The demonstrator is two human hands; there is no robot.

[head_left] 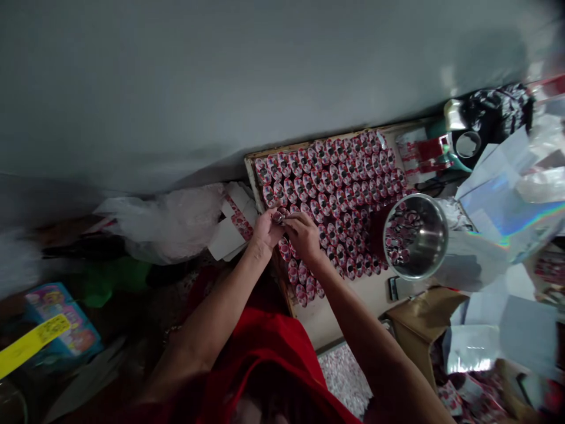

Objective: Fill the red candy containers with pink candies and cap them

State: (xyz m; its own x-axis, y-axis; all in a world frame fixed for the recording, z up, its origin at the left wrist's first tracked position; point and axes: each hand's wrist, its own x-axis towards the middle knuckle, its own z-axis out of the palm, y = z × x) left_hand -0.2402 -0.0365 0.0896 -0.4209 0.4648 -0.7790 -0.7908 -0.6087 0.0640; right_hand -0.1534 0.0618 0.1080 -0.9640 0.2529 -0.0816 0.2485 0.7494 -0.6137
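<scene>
My left hand (268,228) and my right hand (303,234) meet over the left part of the table. Between their fingertips is a small round piece (278,217), reddish with a shiny edge; its exact kind is too small to make out. Both hands are closed on it. Under and beyond them, rows of oval red, white and pink printed pieces (334,175) with dark centres cover much of the tabletop. To the right of these rows stands a steel pot (435,238), tilted in view, with many similar small pieces (402,232) inside.
A grey wall (282,76) borders the table (318,327) at the back. Plastic bags (176,221) and white card (226,238) lie to the left. Loose sheets (525,330), a cardboard box (424,318) and a black bag (498,112) crowd the right.
</scene>
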